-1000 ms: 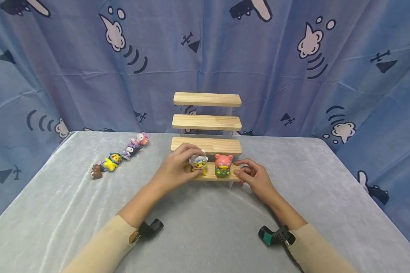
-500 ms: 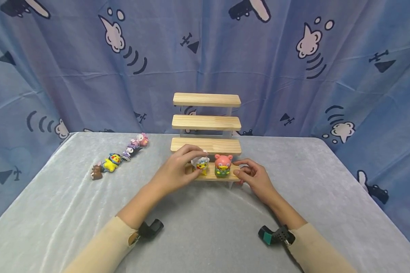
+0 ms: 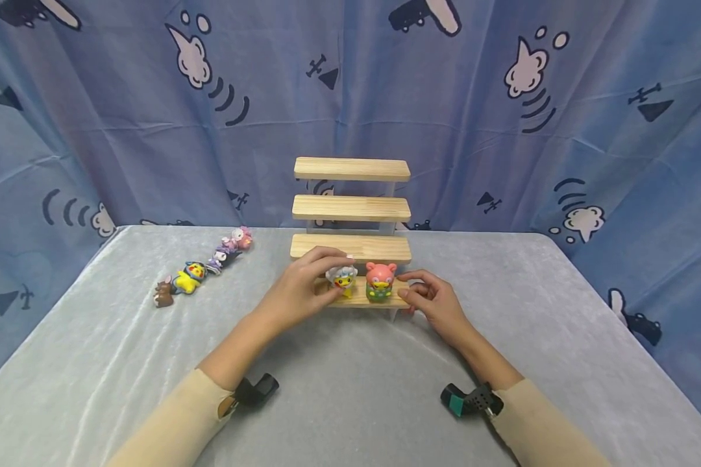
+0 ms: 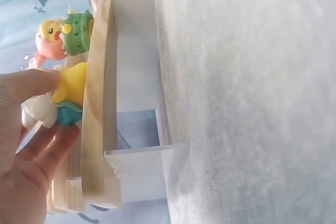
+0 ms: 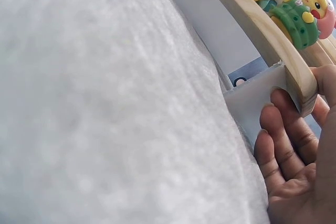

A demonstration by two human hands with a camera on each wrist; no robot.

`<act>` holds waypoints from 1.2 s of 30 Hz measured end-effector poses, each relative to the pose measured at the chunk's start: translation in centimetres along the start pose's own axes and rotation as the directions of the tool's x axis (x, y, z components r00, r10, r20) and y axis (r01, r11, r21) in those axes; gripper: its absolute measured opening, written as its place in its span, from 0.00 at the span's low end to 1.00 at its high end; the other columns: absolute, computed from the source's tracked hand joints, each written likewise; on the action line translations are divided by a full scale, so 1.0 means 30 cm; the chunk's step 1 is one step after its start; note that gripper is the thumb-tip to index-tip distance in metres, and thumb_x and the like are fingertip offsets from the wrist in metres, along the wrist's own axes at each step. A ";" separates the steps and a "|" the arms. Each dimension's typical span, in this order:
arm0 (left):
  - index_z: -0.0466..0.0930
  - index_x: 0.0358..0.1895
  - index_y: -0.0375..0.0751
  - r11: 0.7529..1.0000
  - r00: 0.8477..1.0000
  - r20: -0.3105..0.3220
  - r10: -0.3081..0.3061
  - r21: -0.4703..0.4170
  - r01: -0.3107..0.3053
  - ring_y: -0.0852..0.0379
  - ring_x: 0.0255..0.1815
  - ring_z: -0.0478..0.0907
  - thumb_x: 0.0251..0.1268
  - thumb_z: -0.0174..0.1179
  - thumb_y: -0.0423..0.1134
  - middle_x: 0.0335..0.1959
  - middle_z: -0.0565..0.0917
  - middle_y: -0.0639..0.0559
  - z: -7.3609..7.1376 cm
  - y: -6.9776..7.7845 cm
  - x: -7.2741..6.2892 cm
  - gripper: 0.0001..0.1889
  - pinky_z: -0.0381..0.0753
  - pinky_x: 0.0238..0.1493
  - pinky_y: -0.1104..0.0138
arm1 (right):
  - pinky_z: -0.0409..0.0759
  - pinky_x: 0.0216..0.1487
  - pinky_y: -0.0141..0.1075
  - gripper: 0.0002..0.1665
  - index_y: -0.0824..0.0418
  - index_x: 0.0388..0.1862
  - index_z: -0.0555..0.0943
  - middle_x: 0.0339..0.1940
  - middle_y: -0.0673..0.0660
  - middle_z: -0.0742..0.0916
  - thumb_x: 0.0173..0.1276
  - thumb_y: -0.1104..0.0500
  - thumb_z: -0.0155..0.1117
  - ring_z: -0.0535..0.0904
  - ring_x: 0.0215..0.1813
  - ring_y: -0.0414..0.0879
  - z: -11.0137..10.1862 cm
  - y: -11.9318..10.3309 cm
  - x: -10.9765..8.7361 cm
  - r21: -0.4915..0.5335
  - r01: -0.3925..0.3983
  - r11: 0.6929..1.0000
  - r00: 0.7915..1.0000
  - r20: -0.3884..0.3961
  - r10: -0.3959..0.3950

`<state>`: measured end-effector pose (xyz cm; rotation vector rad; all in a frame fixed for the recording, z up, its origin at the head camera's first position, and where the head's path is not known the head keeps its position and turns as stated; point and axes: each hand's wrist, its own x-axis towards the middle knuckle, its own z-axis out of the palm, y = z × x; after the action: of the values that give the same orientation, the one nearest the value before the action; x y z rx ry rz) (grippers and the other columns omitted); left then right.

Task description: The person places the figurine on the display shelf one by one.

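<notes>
We log the yellow figure with the white hood (image 3: 342, 279) standing on the lowest step of the wooden stepped shelf (image 3: 350, 248), left hand (image 3: 296, 293) with thumb and fingers pinching it, just beside a glossy pink-and-green figure (image 3: 380, 281). We judge the seating step in hand; next calls for a gentle release so the rounded plastic stays upright. Right hand (image 3: 433, 303) curls its fingers round the plank's end (smooth pale pine over white uprights), desk under soft grey velvet (image 3: 350, 389).
</notes>
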<state>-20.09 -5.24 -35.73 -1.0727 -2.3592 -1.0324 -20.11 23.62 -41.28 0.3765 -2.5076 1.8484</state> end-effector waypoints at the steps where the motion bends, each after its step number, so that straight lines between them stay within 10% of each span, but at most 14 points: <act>1: 0.83 0.60 0.43 1.000 1.000 0.002 -0.004 -0.009 0.004 0.51 0.58 0.82 0.56 0.72 0.28 0.59 0.81 0.47 -0.001 -0.001 0.000 0.25 0.85 0.58 0.63 | 0.83 0.34 0.33 0.21 0.69 0.60 0.77 0.27 0.42 0.86 0.72 0.60 0.65 0.80 0.28 0.38 0.001 0.000 0.001 0.001 0.000 1.000 1.000 0.000 0.000; 21: 0.81 0.61 0.45 0.995 0.995 0.033 -0.097 -0.017 0.097 0.51 0.64 0.79 0.55 0.75 0.34 0.62 0.80 0.50 -0.058 -0.007 0.001 0.28 0.79 0.68 0.58 | 0.82 0.34 0.33 0.21 0.69 0.60 0.76 0.28 0.41 0.87 0.72 0.59 0.65 0.79 0.28 0.37 0.010 -0.002 0.008 -0.003 -0.006 1.000 1.000 0.007 0.006; 36: 0.76 0.67 0.48 0.981 0.981 0.011 -0.191 0.038 0.191 0.49 0.61 0.78 0.70 0.65 0.43 0.65 0.78 0.50 -0.226 -0.027 -0.006 0.23 0.84 0.57 0.55 | 0.83 0.32 0.33 0.19 0.69 0.59 0.77 0.28 0.41 0.88 0.74 0.62 0.63 0.80 0.28 0.37 -0.005 0.012 0.000 0.019 0.054 0.998 0.998 0.018 -0.054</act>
<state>-20.48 -10.70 -31.65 -0.8559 -2.5218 -1.0444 -20.19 23.85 -41.56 0.4594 -2.4677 1.8582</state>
